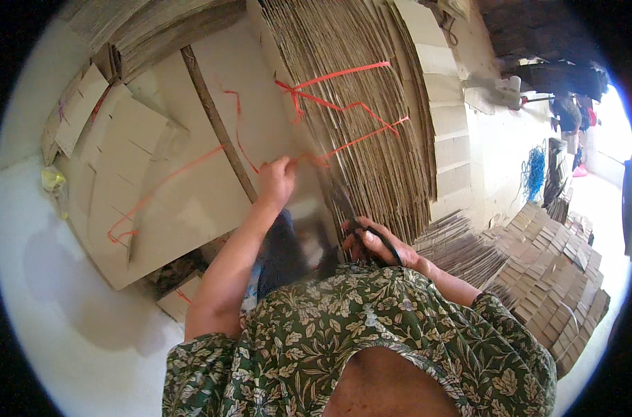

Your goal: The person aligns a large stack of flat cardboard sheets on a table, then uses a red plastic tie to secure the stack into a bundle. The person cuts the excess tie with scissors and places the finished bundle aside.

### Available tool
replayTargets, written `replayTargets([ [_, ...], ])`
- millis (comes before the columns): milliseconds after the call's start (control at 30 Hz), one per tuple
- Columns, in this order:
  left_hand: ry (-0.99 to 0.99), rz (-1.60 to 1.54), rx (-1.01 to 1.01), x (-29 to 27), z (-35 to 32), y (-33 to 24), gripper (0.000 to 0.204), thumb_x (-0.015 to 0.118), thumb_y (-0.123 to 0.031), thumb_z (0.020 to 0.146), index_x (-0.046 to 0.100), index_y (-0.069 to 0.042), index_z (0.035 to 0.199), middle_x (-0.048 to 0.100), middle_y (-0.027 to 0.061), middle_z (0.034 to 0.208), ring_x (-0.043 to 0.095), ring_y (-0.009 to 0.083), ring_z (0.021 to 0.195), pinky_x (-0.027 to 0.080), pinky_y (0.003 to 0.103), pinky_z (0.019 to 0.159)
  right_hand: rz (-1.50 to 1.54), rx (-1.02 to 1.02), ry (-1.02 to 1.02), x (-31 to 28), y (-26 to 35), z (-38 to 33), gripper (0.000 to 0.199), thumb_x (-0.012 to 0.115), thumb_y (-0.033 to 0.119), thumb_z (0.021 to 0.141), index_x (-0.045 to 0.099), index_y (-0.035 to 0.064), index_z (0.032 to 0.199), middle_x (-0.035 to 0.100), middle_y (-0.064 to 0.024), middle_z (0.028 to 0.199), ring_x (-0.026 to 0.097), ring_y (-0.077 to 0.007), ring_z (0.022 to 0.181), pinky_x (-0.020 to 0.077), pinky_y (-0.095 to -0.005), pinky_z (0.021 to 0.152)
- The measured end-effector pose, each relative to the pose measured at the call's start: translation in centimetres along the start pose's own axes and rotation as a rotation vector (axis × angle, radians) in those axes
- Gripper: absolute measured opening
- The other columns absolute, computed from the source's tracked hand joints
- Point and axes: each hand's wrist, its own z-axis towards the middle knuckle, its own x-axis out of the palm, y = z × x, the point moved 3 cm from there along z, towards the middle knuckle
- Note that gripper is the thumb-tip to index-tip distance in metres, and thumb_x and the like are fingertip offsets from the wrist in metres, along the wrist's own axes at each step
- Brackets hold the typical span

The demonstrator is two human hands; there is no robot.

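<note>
My left hand [277, 183] is closed in a pinch on a thin red plastic string [361, 144]. From there the string runs right onto a big stack of cardboard sheets [351, 90] seen edge-on, and a loose end trails up and left. My right hand [375, 243] grips dark-handled scissors [343, 201] beside the stack's near left edge, with the blades pointing away from me. The blades are blurred, so I cannot tell whether they touch the string. A knotted red string [337, 71] lies higher on the same stack.
Flat cardboard sheets [184, 215] lie on the left, with a dark strip [219, 118] across them. More bundled cardboard [538, 271] is piled on the right. Blue string [535, 170] hangs against the pale wall, and a yellowish plastic bag [54, 182] sits at the far left.
</note>
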Motion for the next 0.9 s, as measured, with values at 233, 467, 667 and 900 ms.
replayTargets([
  [233, -0.099, -0.204, 0.043, -5.1, -5.5, -2.8, 0.013, 0.063, -0.014, 0.087, 0.061, -0.002, 0.083, 0.062, 0.0134, 0.075, 0.059, 0.0273, 0.062, 0.046, 0.035, 0.057, -0.07, -0.014, 0.05, 3.6, 4.3, 4.6, 0.058, 0.042, 0.056, 0.097, 0.049, 0.0024, 0.117, 0.057, -0.0072, 0.086, 0.054, -0.0141, 0.072, 0.0443, -0.0284, 0.065],
  [467, -0.221, -0.282, -0.07, -5.6, -5.4, -0.5, 0.016, 0.063, -0.011, 0.088, 0.057, 0.0, 0.078, 0.051, 0.0091, 0.061, 0.046, 0.0184, 0.053, 0.039, 0.032, 0.051, -0.064, 0.04, -0.072, 5.2, 3.8, 7.8, 0.06, 0.041, 0.058, 0.096, 0.053, 0.0012, 0.108, 0.054, -0.0074, 0.071, 0.052, -0.0132, 0.061, 0.0421, -0.0289, 0.053],
  [667, -0.205, -0.249, 0.007, -7.6, -6.1, 0.5, 0.013, 0.064, -0.008, 0.087, 0.06, 0.001, 0.079, 0.052, 0.0106, 0.06, 0.047, 0.0179, 0.052, 0.039, 0.031, 0.05, -0.01, 0.232, -0.165, 4.9, 3.2, 5.1, 0.064, 0.032, 0.062, 0.096, 0.054, 0.0032, 0.109, 0.056, -0.0079, 0.078, 0.05, -0.0152, 0.063, 0.0408, -0.0296, 0.058],
  [900, -0.216, -0.22, 0.106, -5.5, -8.1, -0.4, 0.009, 0.064, -0.005, 0.086, 0.06, 0.003, 0.082, 0.053, 0.0152, 0.063, 0.048, 0.0219, 0.052, 0.039, 0.033, 0.051, -0.049, 0.124, -0.262, 4.8, 3.9, 11.6, 0.067, 0.03, 0.07, 0.092, 0.054, 0.0086, 0.084, 0.042, -0.0017, 0.052, 0.042, -0.0131, 0.048, 0.0323, -0.0291, 0.049],
])
